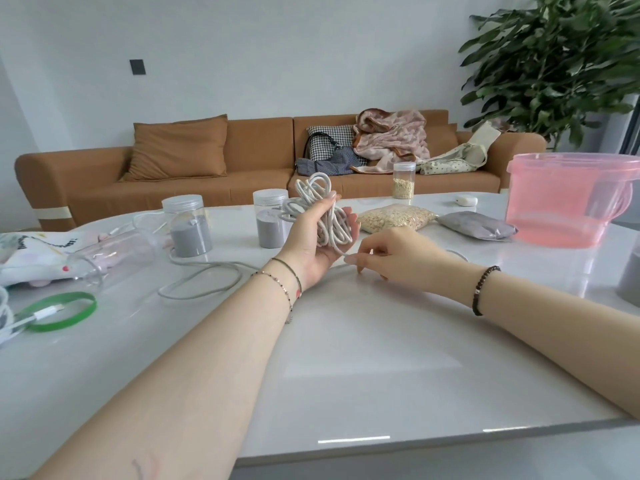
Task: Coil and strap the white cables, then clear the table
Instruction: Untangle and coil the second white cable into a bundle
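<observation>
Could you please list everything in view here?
white braided cable: one, white, coiled, centre; loops left likely its slack.
green strap ring: one, green, near left.
white cable with plug: one, white, across that ring.
clear jars of grey powder: two, grey, left of centre; possible third cropped right.
clear jar of oats: one, beige, far edge.
sideways clear jar: one, clear, left.
plastic bags: two, beige oats, grey powder, centre right.
pink plastic bucket: one, pink, right.
glossy white table: one, white, underneath.
brown sofa: one, brown, behind.
left hand: one, holding coil.
right hand: one, pinching cable's tail.
</observation>
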Tool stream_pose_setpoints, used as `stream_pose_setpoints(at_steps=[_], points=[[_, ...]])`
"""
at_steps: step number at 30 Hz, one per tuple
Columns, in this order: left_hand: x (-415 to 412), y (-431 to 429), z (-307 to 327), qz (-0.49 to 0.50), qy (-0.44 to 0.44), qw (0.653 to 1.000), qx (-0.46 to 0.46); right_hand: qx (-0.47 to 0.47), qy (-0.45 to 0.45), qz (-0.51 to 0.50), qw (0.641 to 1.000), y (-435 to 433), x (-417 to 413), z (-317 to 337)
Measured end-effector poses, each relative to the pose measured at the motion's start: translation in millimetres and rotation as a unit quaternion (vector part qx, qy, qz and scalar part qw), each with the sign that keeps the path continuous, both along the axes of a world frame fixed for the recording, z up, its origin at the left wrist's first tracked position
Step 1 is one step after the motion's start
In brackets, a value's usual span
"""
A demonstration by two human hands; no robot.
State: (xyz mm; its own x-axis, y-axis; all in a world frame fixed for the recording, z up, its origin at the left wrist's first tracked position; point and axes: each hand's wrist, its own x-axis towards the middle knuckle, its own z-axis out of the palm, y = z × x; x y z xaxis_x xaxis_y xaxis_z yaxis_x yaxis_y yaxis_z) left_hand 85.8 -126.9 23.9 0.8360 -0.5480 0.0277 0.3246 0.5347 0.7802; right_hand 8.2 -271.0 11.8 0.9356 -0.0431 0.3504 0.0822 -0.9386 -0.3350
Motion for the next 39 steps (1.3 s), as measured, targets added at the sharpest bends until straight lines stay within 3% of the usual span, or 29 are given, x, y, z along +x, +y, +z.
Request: stream_pose_setpoints(at_steps=[4,8,12,17,24,32,39], points=[[-3,-1,-2,-0.028,-0.034,0.998,0.051,-0.009,-0.025,-0.073,0.997,-4,0,-1],[-2,-2,-5,-0.029,-0.09,0.988,0.123,0.014,-0.049,-0.071,0.996,-4,-2,0],[3,-1,-5,-0.039,-0.091,0.988,0.119,-0.041,-0.099,-0.053,0.993,-2,-4,1],[3,2,-7,-0.036,-0.05,0.994,0.085,-0.125,-0.177,-0.133,0.967,-14,-3,7],[2,3,-7,-0.029,-0.036,0.995,0.088,-0.122,-0.203,-0.053,0.97,-11,-2,1],[8,3,-9,-0.068,-0.023,0.993,0.097,-0.091,-0.21,-0.094,0.969,-16,-3,3],[8,8,-6,-0.095,0.004,0.988,0.124,-0.097,-0.201,-0.012,0.975,-11,-2,2]])
